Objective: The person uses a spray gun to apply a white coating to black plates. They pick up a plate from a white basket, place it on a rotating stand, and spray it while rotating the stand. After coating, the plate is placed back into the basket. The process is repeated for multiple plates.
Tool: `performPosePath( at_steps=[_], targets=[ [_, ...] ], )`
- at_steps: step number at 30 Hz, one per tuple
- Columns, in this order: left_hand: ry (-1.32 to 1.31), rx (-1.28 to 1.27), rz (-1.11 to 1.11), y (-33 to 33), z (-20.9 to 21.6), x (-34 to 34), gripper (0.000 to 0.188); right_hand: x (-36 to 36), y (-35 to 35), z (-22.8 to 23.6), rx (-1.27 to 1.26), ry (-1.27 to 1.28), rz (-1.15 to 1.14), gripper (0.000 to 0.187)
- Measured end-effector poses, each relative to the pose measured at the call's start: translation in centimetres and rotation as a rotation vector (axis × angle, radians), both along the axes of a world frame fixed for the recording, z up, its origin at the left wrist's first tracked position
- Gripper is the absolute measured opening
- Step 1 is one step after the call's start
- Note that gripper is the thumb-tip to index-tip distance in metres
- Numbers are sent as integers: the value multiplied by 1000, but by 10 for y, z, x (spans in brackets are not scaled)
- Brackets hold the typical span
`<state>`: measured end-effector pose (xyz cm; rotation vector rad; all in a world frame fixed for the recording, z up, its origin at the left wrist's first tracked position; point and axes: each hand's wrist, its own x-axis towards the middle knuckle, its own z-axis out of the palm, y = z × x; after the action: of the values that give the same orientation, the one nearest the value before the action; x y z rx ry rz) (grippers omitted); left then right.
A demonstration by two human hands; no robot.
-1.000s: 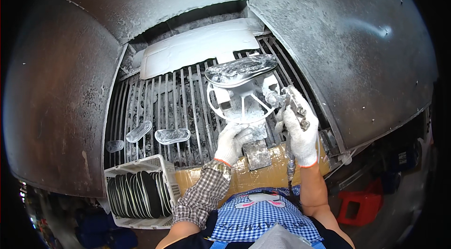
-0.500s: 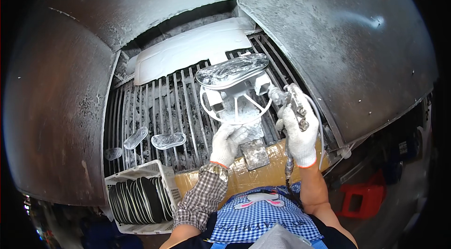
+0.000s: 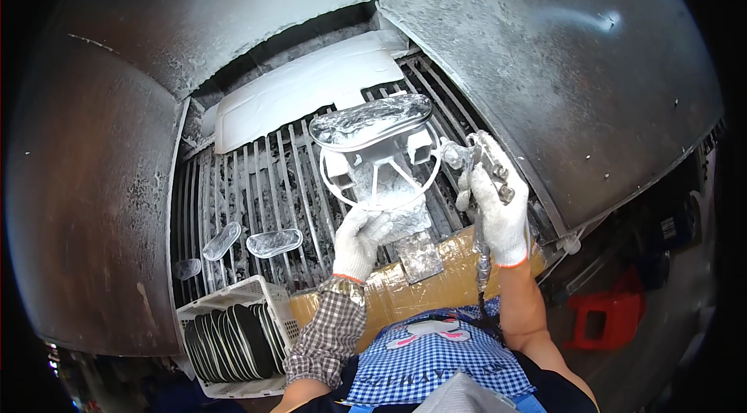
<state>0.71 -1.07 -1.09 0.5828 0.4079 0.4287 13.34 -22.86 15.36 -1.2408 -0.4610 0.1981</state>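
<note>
Both of my hands wear white knit gloves. My left hand has its fingers closed at the near rim of a white spoked ring stand, with the fingertips partly hidden. On top of the stand, raised on white blocks, rests an oval piece with a shiny, foil-like face and a dark edge. My right hand grips a whitish-coated spray gun, its nozzle pointed left at the stand from close by. A wrapped hose hangs below the gun.
Slatted metal bars lie beneath, with several small foil-faced oval pieces on them. A white sheet lies at the back. Metal walls enclose three sides. A white crate holds several dark ovals. Taped cardboard covers the front edge.
The whole view has shifted slightly. My left hand stays at the ring, and the spray gun stays in my right hand beside the stand, tilted a little differently.
</note>
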Motion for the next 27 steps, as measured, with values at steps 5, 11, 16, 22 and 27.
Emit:
performPosePath(
  at_steps=[5, 11, 16, 22, 27],
  targets=[
    [-11, -5, 40, 3, 6, -3, 35, 6, -5, -2, 36, 14, -8, 56],
    [28, -4, 71, 13, 4, -6, 34, 8, -10, 4, 57, 12, -57, 56],
    [42, 40, 88, 28, 5, -10, 36, 1, -20, 10, 29, -25, -93, 55],
    [47, 66, 193, 34, 1, -13, 39, -12, -31, 9, -40, -6, -4, 55],
    [11, 72, 36, 4, 4, -5, 38, -18, -37, 10, -46, -16, -45, 55]
  ],
)
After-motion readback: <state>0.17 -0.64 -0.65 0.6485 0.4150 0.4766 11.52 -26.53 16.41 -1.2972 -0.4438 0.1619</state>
